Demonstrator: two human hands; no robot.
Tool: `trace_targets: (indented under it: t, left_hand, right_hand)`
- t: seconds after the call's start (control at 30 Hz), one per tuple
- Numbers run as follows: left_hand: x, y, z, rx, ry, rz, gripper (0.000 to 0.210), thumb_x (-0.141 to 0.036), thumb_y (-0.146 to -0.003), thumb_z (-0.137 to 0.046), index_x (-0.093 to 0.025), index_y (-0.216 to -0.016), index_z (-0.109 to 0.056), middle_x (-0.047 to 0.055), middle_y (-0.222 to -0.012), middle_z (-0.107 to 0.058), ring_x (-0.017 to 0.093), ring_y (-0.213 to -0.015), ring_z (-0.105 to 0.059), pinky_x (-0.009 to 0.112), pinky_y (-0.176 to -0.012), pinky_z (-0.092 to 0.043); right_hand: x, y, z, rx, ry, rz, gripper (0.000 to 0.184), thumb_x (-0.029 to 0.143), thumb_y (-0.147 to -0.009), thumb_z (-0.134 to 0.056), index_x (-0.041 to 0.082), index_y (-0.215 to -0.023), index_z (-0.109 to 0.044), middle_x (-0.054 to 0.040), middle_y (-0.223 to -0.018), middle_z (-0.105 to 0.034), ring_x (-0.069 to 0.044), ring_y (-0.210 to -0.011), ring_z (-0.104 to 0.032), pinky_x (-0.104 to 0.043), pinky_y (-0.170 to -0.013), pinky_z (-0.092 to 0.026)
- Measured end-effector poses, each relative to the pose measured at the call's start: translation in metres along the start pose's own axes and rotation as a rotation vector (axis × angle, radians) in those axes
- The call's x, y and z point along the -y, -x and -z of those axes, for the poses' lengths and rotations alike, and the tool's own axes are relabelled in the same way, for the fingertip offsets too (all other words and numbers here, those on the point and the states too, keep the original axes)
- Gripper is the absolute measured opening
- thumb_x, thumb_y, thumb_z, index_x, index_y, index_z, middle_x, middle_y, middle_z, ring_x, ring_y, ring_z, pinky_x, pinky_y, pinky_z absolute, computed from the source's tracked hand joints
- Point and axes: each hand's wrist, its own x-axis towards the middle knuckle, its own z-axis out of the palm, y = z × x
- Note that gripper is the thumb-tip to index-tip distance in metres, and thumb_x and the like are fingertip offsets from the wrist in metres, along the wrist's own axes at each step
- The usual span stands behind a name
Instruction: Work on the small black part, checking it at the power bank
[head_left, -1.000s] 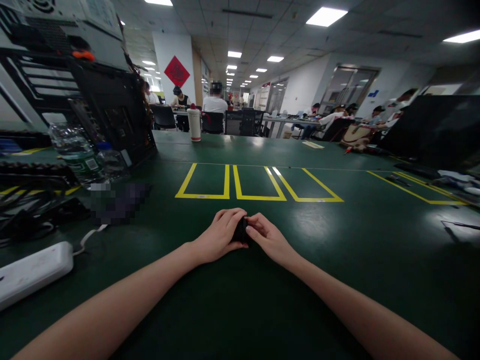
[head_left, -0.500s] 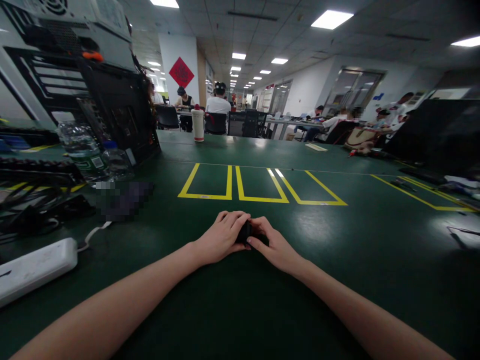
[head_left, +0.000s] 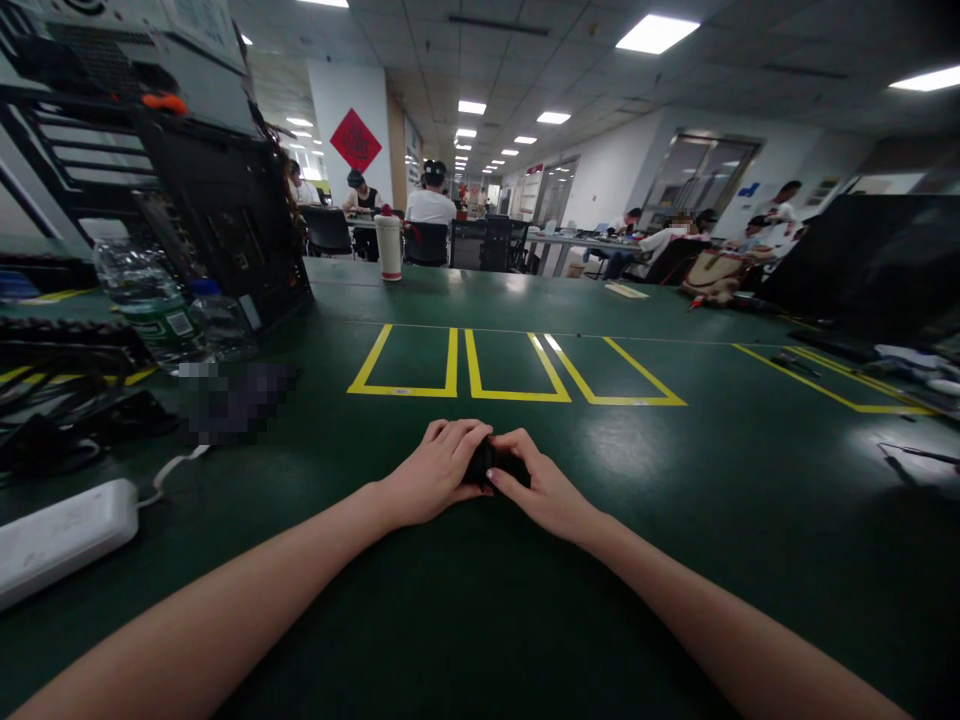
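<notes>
Compared with a second ago, the right hand (head_left: 551, 497) is spreading its fingers (head_left: 507, 484): the thumb is lying lower beside the small black object (head_left: 478, 467), and a dark gap is showing between thumb and forefinger. At far right, a standing person (head_left: 781, 210) is shifting leftward. Since half a second ago, the whole view is swinging slightly, and the bench (head_left: 480, 620) is appearing further left.

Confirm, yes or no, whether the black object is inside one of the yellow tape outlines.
No, the black object is between the left hand and right hand, nearer than the yellow tape outlines.
</notes>
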Motion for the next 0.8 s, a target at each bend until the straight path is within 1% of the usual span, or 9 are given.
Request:
trace_targets:
  t: [0.07,0.13,0.3,0.37,0.43,0.5,0.67,0.8]
  left_hand:
    - [-0.0002,0.0001,0.0006,0.005,0.009,0.005,0.063,-0.031,-0.078,-0.058,-0.019,-0.127,-0.021,0.013,-0.128,-0.04,0.027,-0.118,-0.038,0.048,-0.098,-0.028]
    - [-0.0003,0.0001,0.0009,0.006,0.011,0.01,0.062,-0.03,-0.078,-0.058,-0.019,-0.127,-0.022,0.013,-0.128,-0.04,0.026,-0.119,-0.038,0.047,-0.099,-0.028]
    - [-0.0008,-0.0007,0.0006,0.003,-0.004,0.015,0.063,-0.033,-0.077,-0.059,-0.019,-0.127,-0.022,0.013,-0.127,-0.041,0.027,-0.118,-0.039,0.047,-0.098,-0.029]
    - [-0.0014,-0.0012,0.0003,0.0,-0.012,0.016,0.063,-0.033,-0.077,-0.059,-0.019,-0.126,-0.023,0.012,-0.126,-0.042,0.027,-0.117,-0.04,0.047,-0.097,-0.03]
    - [-0.002,-0.0017,-0.0002,-0.005,-0.022,0.019,0.063,-0.033,-0.076,-0.06,-0.018,-0.126,-0.024,0.013,-0.125,-0.043,0.027,-0.115,-0.041,0.046,-0.097,-0.031]
    - [-0.0025,-0.0019,-0.0007,-0.007,-0.031,0.023,0.063,-0.032,-0.076,-0.06,-0.017,-0.126,-0.024,0.013,-0.125,-0.043,0.027,-0.115,-0.042,0.045,-0.097,-0.031]
    - [-0.0028,-0.0016,-0.001,-0.003,-0.045,0.028,0.062,-0.032,-0.076,-0.06,-0.016,-0.125,-0.025,0.014,-0.124,-0.043,0.027,-0.115,-0.042,0.046,-0.096,-0.031]
    - [-0.0029,-0.001,-0.0011,-0.007,-0.033,0.04,0.063,-0.03,-0.075,-0.061,-0.016,-0.125,-0.025,0.013,-0.125,-0.043,0.026,-0.115,-0.043,0.045,-0.096,-0.031]
  right_hand:
    - [0.0,0.0016,0.0001,-0.023,0.082,0.015,0.025,0.021,-0.08,-0.052,0.023,-0.103,-0.043,-0.0025,-0.097,-0.051,-0.017,-0.088,-0.051,-0.035,-0.08,-0.042]
    - [-0.0004,0.0021,0.0002,-0.028,0.103,0.03,0.025,0.022,-0.079,-0.052,0.023,-0.103,-0.044,-0.003,-0.097,-0.05,-0.017,-0.087,-0.05,-0.035,-0.078,-0.042]
    - [-0.0034,-0.0009,-0.0017,-0.063,0.03,0.023,0.014,0.025,-0.084,-0.045,0.023,-0.098,-0.045,-0.0022,-0.091,-0.05,-0.016,-0.083,-0.051,-0.034,-0.076,-0.044]
    - [-0.0047,-0.0021,-0.0032,-0.073,0.003,0.009,0.016,0.025,-0.083,-0.046,0.023,-0.099,-0.045,-0.0025,-0.093,-0.051,-0.016,-0.086,-0.052,-0.034,-0.077,-0.044]
    - [-0.0056,-0.0029,-0.0044,-0.078,-0.035,0.001,0.024,0.023,-0.083,-0.047,0.023,-0.106,-0.041,-0.0034,-0.098,-0.051,-0.017,-0.091,-0.052,-0.035,-0.082,-0.043]
    - [-0.0062,-0.0033,-0.0047,-0.067,-0.052,-0.007,0.03,0.023,-0.083,-0.047,0.022,-0.111,-0.039,-0.0046,-0.104,-0.051,-0.017,-0.097,-0.05,-0.036,-0.086,-0.042]
    - [-0.0049,-0.0026,-0.0019,-0.002,-0.022,0.004,0.02,0.023,-0.084,-0.046,0.021,-0.104,-0.046,-0.004,-0.097,-0.054,-0.018,-0.091,-0.053,-0.038,-0.083,-0.043]
    - [-0.0023,-0.0016,-0.0004,0.006,-0.044,0.012,0.024,0.021,-0.082,-0.049,0.023,-0.105,-0.044,-0.0032,-0.098,-0.055,-0.018,-0.093,-0.053,-0.038,-0.084,-0.043]
